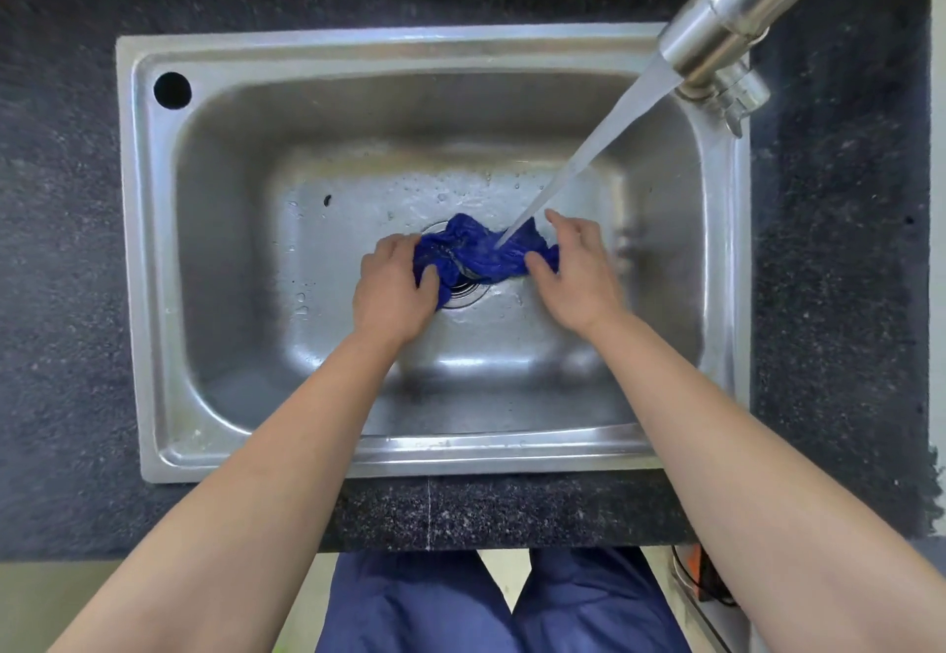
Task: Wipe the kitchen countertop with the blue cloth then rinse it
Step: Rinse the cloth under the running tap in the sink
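- The cloth (481,253) is bunched in the middle of the sink (143,243), over the drain (463,289), whose rings show just under its lower edge.
- The left hand (394,289) is at the cloth's 9 o'clock. Its fingers are curled over that end and the thumb is tucked against the fabric, so it grips the cloth.
- The right hand (578,273) is at the cloth's 3 o'clock. Its thumb and curled fingers pinch that end, and one finger lies straighter along the upper edge.
- The tap (727,33) reaches in from the sink's 2 o'clock corner. Its water (588,155) slants down and lands on the cloth between the two hands.
- Drops and a wet sheen cover the sink floor around the drain. A round hole (172,89) sits in the rim at 10 o'clock.
- The counter (61,243) surrounds the sink on all sides. It is dark and speckled, and I cannot tell from here whether it is wet or wiped.
- Progress, as a judgement: with the cloth in the sink under running water, the wiping looks finished and the rinse is under way.
- What seems to be left is working the water through the folds, squeezing the cloth out, closing the tap and putting the cloth away.
- The cloth looks dark and soaked where the water hits it. How clean it is cannot be read.
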`<state>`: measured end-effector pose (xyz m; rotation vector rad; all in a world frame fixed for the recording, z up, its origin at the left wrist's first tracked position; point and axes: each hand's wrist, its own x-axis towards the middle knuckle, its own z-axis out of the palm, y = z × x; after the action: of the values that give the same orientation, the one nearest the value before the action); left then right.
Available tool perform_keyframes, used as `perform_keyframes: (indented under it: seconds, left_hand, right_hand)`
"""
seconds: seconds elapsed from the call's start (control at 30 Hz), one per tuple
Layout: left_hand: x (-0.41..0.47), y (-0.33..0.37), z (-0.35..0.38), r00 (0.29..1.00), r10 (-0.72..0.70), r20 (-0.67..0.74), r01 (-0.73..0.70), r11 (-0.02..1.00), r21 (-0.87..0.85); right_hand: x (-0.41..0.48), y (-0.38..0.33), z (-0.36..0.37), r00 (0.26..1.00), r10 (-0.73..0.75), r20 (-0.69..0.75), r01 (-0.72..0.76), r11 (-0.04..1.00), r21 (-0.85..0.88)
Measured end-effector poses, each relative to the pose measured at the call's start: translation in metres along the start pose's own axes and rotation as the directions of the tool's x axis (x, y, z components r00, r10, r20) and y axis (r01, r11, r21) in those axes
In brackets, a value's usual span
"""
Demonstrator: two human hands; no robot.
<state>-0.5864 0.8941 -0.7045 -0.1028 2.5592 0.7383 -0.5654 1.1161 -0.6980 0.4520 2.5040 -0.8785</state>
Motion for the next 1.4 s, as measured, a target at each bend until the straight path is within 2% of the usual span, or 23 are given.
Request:
perform_keyframes:
  seconds: [0.1, 0.17, 0.23, 0.3, 0.33, 0.37, 0.43, 0.47, 0.5, 0.53, 0.57, 0.6, 0.63, 0.67, 0.77, 0.83, 0.93, 1.03, 1.1, 1.17, 1.23, 1.33, 1.4]
  left_hand:
    - [0.002, 0.003, 0.011, 0.991, 0.031, 0.131, -0.047, 0.992, 0.120]
    - [0.004, 0.003, 0.015, 0.987, -0.040, 0.158, 0.022, 0.993, 0.117]
    - [0.005, 0.000, 0.015, 0.977, -0.121, 0.177, 0.123, 0.992, 0.002]
    - [0.004, -0.004, 0.008, 0.955, -0.225, 0.195, 0.268, 0.934, -0.238]
    - [0.003, -0.004, 0.003, 0.939, -0.255, 0.231, 0.329, 0.863, -0.384]
    - [0.002, -0.001, -0.002, 0.924, -0.255, 0.283, 0.371, 0.773, -0.515]
    - [0.001, 0.008, -0.012, 0.904, -0.175, 0.390, 0.414, 0.588, -0.695]
    - [0.002, 0.011, -0.014, 0.898, -0.153, 0.412, 0.427, 0.530, -0.733]
    - [0.002, 0.015, -0.015, 0.897, -0.161, 0.413, 0.434, 0.503, -0.747]
    - [0.003, 0.016, -0.012, 0.904, -0.200, 0.377, 0.423, 0.541, -0.727]
    - [0.005, 0.014, -0.007, 0.922, -0.252, 0.294, 0.386, 0.651, -0.654]
    - [0.006, 0.012, -0.003, 0.942, -0.280, 0.187, 0.337, 0.781, -0.526]
    - [0.006, 0.009, 0.000, 0.951, -0.291, 0.105, 0.308, 0.865, -0.397]
    - [0.004, 0.008, 0.002, 0.956, -0.286, 0.063, 0.291, 0.902, -0.318]
    - [0.001, 0.013, 0.003, 0.968, -0.245, 0.058, 0.251, 0.923, -0.290]
    - [-0.002, 0.018, 0.007, 0.966, -0.244, 0.088, 0.259, 0.917, -0.302]
    - [-0.002, 0.022, 0.023, 0.922, -0.334, 0.197, 0.387, 0.829, -0.403]
    - [-0.002, 0.028, 0.036, 0.877, -0.416, 0.240, 0.480, 0.755, -0.448]
    - [-0.001, 0.034, 0.038, 0.881, -0.434, 0.190, 0.473, 0.782, -0.406]
    - [-0.001, 0.037, 0.040, 0.884, -0.444, 0.143, 0.465, 0.815, -0.344]
    - [-0.001, 0.036, 0.040, 0.862, -0.479, 0.167, 0.504, 0.772, -0.386]
    - [-0.004, 0.033, 0.030, 0.824, -0.498, 0.269, 0.534, 0.527, -0.661]
    - [-0.006, 0.034, 0.015, 0.836, -0.441, 0.327, 0.470, 0.267, -0.841]
  right_hand:
    - [-0.002, -0.009, 0.024, 0.987, -0.050, 0.155, 0.075, 0.983, -0.165]
    - [-0.003, -0.012, 0.029, 0.980, -0.023, 0.199, 0.050, 0.990, -0.133]
    - [-0.005, -0.014, 0.026, 0.972, 0.049, 0.231, -0.037, 0.998, -0.056]
    - [-0.004, -0.011, 0.014, 0.965, 0.168, 0.200, -0.195, 0.973, 0.126]
    - [-0.004, -0.010, 0.006, 0.954, 0.244, 0.176, -0.288, 0.911, 0.295]
    - [-0.005, -0.010, -0.003, 0.934, 0.315, 0.166, -0.356, 0.801, 0.482]
    - [-0.006, -0.009, -0.019, 0.889, 0.407, 0.209, -0.407, 0.498, 0.766]
    - [-0.006, -0.009, -0.024, 0.874, 0.428, 0.232, -0.412, 0.397, 0.820]
    - [-0.005, -0.010, -0.027, 0.865, 0.445, 0.233, -0.410, 0.355, 0.840]
    - [-0.004, -0.010, -0.028, 0.861, 0.467, 0.201, -0.420, 0.431, 0.798]
    - [-0.001, -0.005, -0.024, 0.876, 0.464, 0.133, -0.429, 0.623, 0.654]
    - [0.000, 0.001, -0.019, 0.902, 0.431, 0.042, -0.408, 0.813, 0.416]
    - [0.001, 0.007, -0.015, 0.926, 0.374, -0.052, -0.358, 0.913, 0.194]
    - [0.001, 0.011, -0.011, 0.944, 0.316, -0.099, -0.307, 0.947, 0.093]
    - [-0.001, 0.006, -0.005, 0.973, 0.062, -0.220, -0.061, 0.998, 0.011]
    - [-0.001, 0.002, 0.002, 0.988, -0.059, -0.145, 0.048, 0.996, -0.079]
    - [-0.005, 0.000, 0.017, 0.997, -0.016, 0.071, 0.028, 0.985, -0.171]
    - [-0.009, 0.002, 0.019, 0.966, 0.119, 0.231, -0.104, 0.992, -0.078]
    - [-0.011, 0.004, 0.021, 0.934, 0.133, 0.331, -0.142, 0.990, 0.001]
    - [-0.014, 0.004, 0.020, 0.924, 0.133, 0.359, -0.182, 0.977, 0.106]
    - [-0.016, 0.002, 0.020, 0.927, 0.143, 0.346, -0.236, 0.940, 0.245]
    - [-0.015, -0.001, 0.016, 0.949, 0.238, 0.205, -0.310, 0.819, 0.483]
    - [-0.013, -0.005, 0.009, 0.941, 0.324, 0.095, -0.309, 0.712, 0.631]
